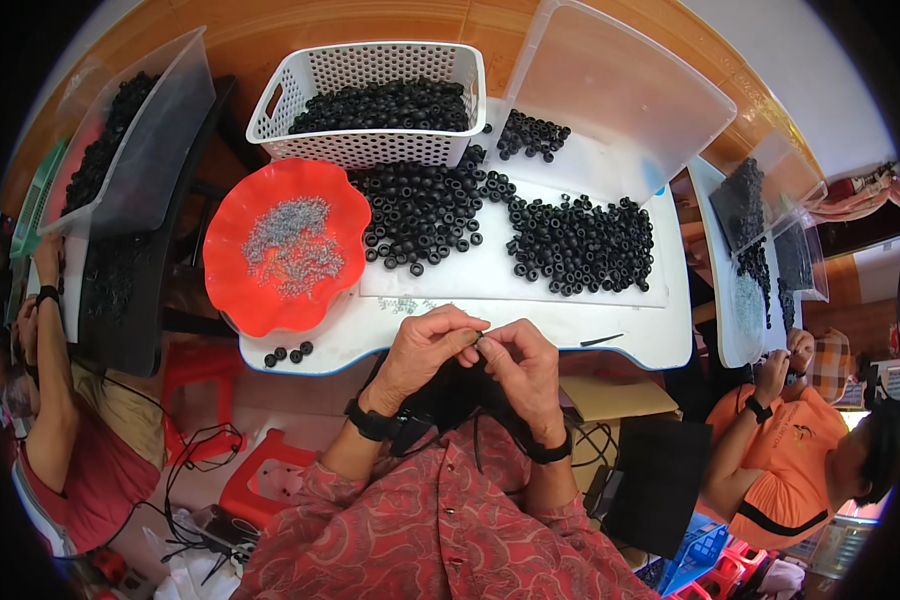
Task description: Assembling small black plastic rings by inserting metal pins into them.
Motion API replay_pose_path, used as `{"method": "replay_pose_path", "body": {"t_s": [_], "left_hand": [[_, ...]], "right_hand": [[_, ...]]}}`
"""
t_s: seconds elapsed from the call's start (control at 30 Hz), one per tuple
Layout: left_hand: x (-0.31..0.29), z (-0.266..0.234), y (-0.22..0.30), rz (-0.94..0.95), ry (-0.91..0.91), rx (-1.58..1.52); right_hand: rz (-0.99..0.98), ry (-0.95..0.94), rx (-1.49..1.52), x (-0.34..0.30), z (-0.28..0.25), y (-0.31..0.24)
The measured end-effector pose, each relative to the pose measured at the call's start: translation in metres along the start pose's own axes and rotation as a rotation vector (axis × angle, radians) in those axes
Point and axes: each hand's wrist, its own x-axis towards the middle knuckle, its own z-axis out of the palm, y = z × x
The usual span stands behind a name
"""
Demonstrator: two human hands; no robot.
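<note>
My left hand [432,345] and my right hand [522,368] meet just off the front edge of the table. Their fingertips pinch a small dark part [479,337] between them; most of it is hidden, so its kind is unclear. Left of them, a red scalloped bowl [226,215] holds many tiny silvery metal pieces [292,243]. Beyond my hands, black ring-shaped pieces with a hole through the middle lie in a left pile [425,215] and a right pile [582,245] on a white sheet [450,287].
A white perforated basket [370,150] of black pieces stands at the back, beside a tilted clear plastic bin [620,100]. Several loose black rings [295,354] and a thin dark tool [601,340] lie near the front edge. Other people work at left [50,400] and right [780,450].
</note>
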Motion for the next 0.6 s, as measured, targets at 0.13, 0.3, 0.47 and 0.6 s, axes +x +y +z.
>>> {"method": "replay_pose_path", "body": {"t_s": [0.13,0.3,0.47,0.6], "left_hand": [[0.0,0.004,-0.003,-0.071,0.011,-0.061],[-0.001,0.003,-0.011,-0.154,0.026,-0.451],[0.0,0.001,-0.014,-0.18,0.03,-0.495],[0.0,0.004,-0.014,-0.185,0.031,-0.466]], "right_hand": [[0.078,0.053,0.088,0.001,0.002,0.005],[0.129,0.042,0.206,0.001,0.004,0.003],[0.135,0.022,0.267,0.001,0.004,0.003],[0.153,0.048,0.274,0.001,0.004,0.002]]}}
